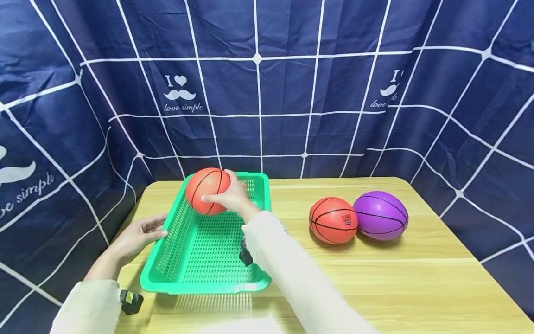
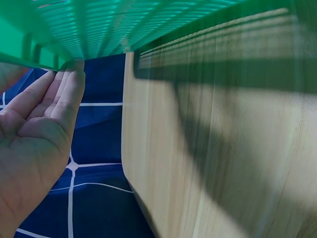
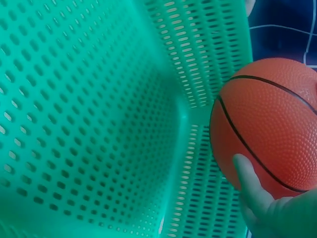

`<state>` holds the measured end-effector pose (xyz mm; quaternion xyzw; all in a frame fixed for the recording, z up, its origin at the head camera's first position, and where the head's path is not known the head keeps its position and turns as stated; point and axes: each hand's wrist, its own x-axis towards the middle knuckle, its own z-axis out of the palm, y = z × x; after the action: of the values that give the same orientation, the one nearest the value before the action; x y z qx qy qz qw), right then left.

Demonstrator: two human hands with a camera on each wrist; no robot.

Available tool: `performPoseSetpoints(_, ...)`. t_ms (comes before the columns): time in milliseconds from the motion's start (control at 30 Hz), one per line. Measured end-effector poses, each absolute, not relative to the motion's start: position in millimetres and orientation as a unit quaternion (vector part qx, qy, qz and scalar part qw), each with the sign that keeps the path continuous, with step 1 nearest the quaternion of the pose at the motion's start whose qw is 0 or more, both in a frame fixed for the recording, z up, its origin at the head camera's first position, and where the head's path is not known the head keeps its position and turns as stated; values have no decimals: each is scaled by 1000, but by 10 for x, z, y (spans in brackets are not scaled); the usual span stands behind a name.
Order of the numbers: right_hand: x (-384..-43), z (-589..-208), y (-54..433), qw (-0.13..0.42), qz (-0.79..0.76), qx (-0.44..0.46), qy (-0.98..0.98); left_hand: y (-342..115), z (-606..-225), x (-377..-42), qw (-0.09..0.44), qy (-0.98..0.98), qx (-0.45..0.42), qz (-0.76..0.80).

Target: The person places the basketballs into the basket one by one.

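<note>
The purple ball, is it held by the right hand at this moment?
No, the right hand holds an orange ball, while the purple ball lies on the table.

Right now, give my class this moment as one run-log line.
Right fingers: grip orange ball, far-left corner of basket | Left fingers: touch basket rim | Table: second orange ball beside purple ball
</note>
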<state>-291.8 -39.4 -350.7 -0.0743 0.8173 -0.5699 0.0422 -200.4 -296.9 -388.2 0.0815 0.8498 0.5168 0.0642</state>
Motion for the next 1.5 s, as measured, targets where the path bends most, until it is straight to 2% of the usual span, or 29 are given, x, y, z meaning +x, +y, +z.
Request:
performPoseSetpoints(167,-2956,-3628,-391,29,-547,-67,834,-2945,-3884,-2018,64,845,89,524)
performPoseSetpoints(567,-2919,-3736,-415,46,-496,-61,865,-2955,-3895,-2001,64,843,84,528)
performPoseSetpoints(1000,-2871,-3758,-433,92,-475,-54,873,-2958,-3896,-1999,67,839,93,533)
performPoseSetpoints(1333,-2913,-3759,-395,52,-494,-58,866,-2940,-3897,-2001,63,844,90,526)
performPoseSetpoints(1500,-2916,-3738,-357,57,-501,-55,862,-2964,-3896,-1993,63,843,92,526)
